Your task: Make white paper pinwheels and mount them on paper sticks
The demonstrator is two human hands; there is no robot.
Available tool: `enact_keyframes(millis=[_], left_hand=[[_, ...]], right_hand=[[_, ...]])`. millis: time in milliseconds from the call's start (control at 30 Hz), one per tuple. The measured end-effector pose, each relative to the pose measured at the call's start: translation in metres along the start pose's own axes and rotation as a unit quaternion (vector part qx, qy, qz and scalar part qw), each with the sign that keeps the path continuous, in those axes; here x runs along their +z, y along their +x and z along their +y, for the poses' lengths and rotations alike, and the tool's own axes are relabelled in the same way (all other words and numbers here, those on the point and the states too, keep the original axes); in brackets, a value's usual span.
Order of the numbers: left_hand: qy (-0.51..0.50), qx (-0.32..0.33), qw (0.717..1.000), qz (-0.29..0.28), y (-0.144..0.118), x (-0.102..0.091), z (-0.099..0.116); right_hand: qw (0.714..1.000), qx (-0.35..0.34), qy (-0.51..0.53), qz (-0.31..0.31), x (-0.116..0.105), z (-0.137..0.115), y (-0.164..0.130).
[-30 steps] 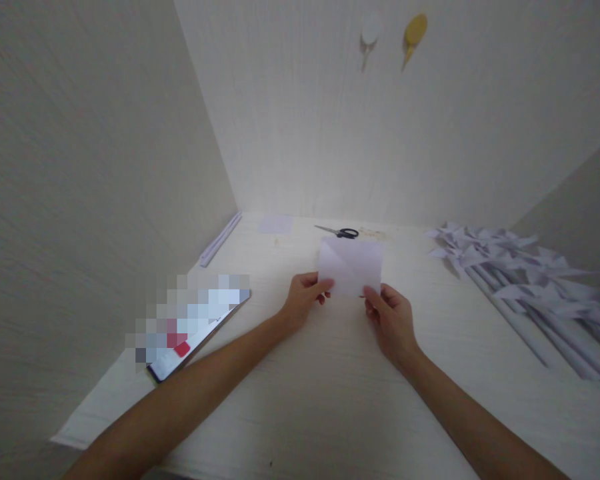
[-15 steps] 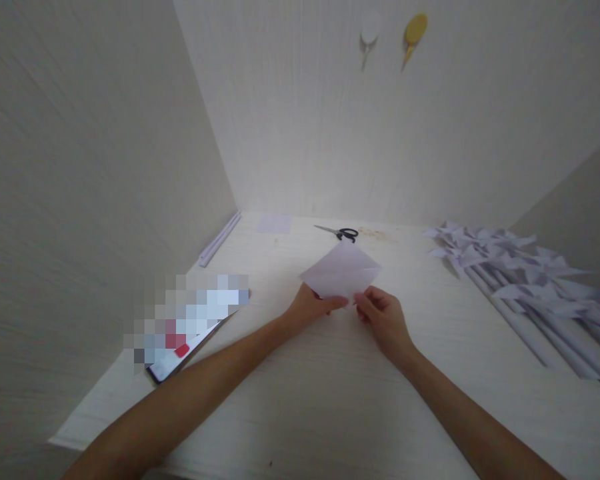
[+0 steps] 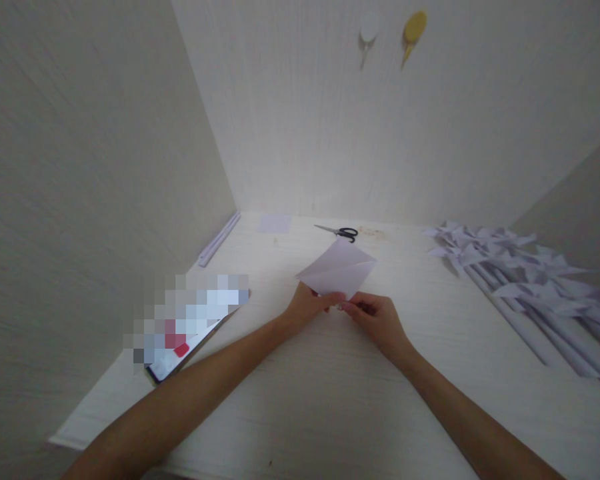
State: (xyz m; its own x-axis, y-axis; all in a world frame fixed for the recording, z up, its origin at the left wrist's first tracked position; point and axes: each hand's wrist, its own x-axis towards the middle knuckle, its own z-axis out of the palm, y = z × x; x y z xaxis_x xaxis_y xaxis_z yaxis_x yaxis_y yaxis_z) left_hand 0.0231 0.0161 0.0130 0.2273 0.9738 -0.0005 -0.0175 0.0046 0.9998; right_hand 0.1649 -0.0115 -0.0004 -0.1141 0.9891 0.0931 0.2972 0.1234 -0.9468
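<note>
I see left hand (image 3: 307, 308) and right hand (image 3: 375, 319) both pinching the paper square's (image 3: 337, 270) near corner; I'd align edges first; crease firmly.

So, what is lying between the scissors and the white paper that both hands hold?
Nothing: the head view shows only bare table between the scissors and the far corner of the paper.
</note>
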Motion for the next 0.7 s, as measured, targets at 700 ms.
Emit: enact_keyframes(millis=[700], left_hand=[[-0.037, -0.007, 0.999, 0.002, 0.0039, -0.0009, -0.008]], right_hand=[[0.999, -0.047, -0.007, -0.001, 0.0003, -0.0005, -0.0022]])
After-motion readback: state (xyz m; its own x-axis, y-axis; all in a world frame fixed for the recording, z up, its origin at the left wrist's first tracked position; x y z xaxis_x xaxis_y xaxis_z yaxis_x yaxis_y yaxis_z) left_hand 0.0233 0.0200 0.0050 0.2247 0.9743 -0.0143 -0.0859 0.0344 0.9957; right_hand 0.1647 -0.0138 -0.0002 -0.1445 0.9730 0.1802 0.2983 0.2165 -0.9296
